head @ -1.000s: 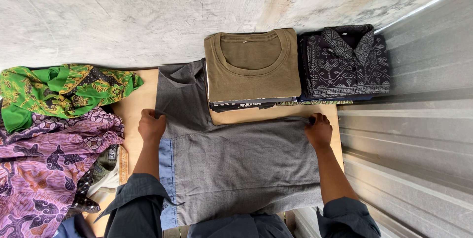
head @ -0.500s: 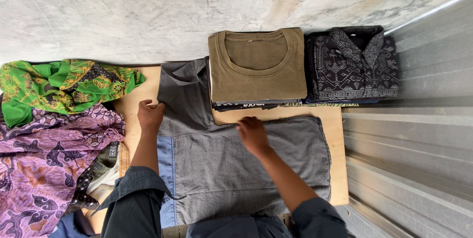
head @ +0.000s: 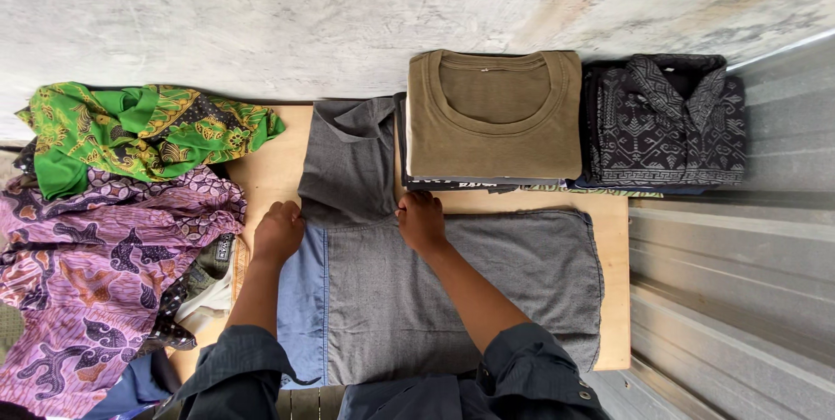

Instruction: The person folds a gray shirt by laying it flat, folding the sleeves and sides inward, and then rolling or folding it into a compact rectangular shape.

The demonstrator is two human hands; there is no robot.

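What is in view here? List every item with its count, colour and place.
grey shirt: one, grey with a blue side strip, spread on the table under both hands
olive T-shirt: one, olive, folded on top of a stack at the far edge
dark patterned shirt: one, black with pale pattern, folded, right of the olive one
green patterned cloth: one, green and yellow, heaped far left
purple patterned cloth: one, purple, heaped near left
wooden table: one, light brown, under the clothes
left hand: one, on the shirt's left edge
right hand: one, at the sleeve's base
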